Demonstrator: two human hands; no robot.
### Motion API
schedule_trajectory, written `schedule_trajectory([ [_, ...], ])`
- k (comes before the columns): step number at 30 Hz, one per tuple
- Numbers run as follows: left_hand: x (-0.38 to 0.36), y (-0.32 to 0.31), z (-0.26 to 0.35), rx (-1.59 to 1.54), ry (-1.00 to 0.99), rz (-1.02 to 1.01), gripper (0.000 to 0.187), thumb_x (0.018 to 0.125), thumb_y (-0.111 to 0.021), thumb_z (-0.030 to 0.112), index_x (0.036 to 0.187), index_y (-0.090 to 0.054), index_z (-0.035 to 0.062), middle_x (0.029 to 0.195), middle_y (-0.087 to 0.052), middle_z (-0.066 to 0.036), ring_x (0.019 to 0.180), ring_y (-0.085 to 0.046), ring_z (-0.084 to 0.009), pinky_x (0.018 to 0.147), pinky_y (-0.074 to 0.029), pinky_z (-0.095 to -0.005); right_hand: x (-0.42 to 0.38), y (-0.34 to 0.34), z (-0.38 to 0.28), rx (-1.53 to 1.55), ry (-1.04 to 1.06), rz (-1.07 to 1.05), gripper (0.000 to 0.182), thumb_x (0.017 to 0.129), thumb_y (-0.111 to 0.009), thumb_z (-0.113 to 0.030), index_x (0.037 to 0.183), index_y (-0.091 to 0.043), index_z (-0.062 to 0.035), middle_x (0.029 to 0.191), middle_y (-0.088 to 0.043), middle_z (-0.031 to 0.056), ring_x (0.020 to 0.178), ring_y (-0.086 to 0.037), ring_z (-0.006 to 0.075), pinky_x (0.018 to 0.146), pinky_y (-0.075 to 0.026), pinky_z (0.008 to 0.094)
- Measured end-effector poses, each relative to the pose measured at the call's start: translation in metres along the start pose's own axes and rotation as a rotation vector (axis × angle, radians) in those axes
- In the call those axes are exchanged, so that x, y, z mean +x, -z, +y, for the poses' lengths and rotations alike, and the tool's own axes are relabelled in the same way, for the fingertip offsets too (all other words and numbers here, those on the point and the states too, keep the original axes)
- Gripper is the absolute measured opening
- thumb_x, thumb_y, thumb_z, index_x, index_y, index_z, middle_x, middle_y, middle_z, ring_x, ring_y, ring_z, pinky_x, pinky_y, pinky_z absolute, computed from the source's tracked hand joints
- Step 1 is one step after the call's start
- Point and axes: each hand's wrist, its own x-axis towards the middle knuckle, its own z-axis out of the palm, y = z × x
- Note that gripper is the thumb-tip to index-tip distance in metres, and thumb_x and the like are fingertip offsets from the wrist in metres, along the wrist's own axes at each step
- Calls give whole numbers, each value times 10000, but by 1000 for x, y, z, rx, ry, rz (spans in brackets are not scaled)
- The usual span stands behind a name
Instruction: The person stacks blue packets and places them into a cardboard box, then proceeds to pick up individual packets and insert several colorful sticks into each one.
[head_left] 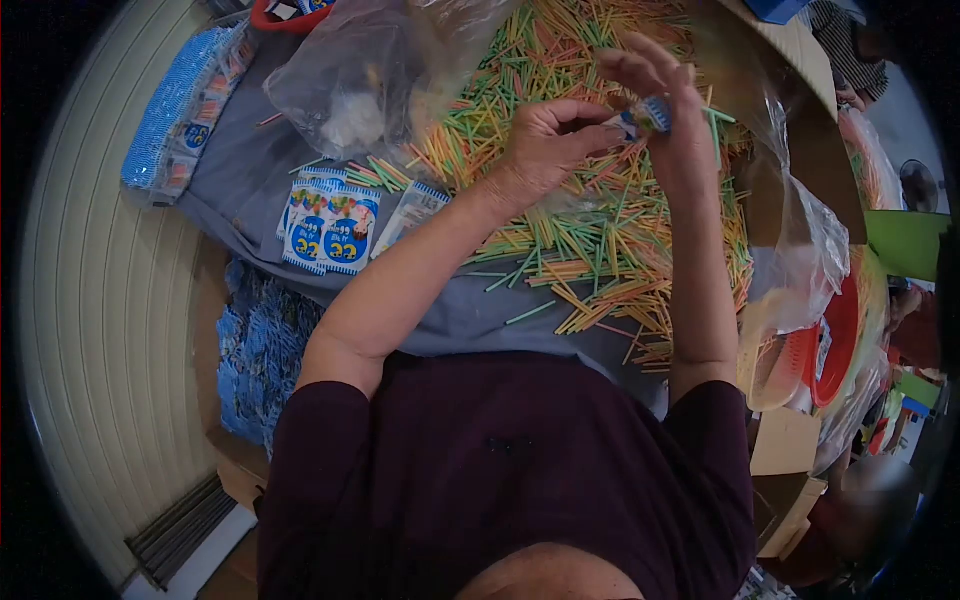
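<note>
L hand [570, 138], R hand [680, 130]: pkt [655, 114] prob. crosswise, sticks [719, 116] point rightward.

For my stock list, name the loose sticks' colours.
The sticks are green, orange, yellow and pink, best seen in the head view.

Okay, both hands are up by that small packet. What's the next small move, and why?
I'd probably steady the small packet with the left hand and check its mouth before bringing the sticks to it. The left fingers are pinched at its edge, and stick ends jut out beside the right hand, but I can't tell whether the packet is open.
</note>
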Motion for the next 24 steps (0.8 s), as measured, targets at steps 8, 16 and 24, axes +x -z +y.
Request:
schedule_trajectory([
  [8,-24,6,3,325,-90,-107,382,834,-739,-10,1203,-637,-16,1032,-696,-52,934,-651,-98,832,-550,-245,-10,-10,5,-39,-129,-226,890,949,-265,-730,1397,-445,18,1275,-592,156,1143,-570,241,944,-466,378],
  [16,-51,33,15,636,-304,115,288,814,-722,-49,1095,-675,-7,976,-692,-27,935,-639,-91,809,-529,-246,-16,-6,-4,-171,9,-98,515,1045,-413,-383,1385,-468,0,1271,-603,142,1101,-602,209,915,-477,351],
  [24,3,39,3,498,-517,71,212,777,-748,-19,980,-731,43,839,-675,-61,810,-657,-172,730,-532,-287,-22,16,-3,-426,95,-334,246,954,-637,-134,1169,-686,-23,1024,-692,15,931,-614,81,839,-481,245],
])
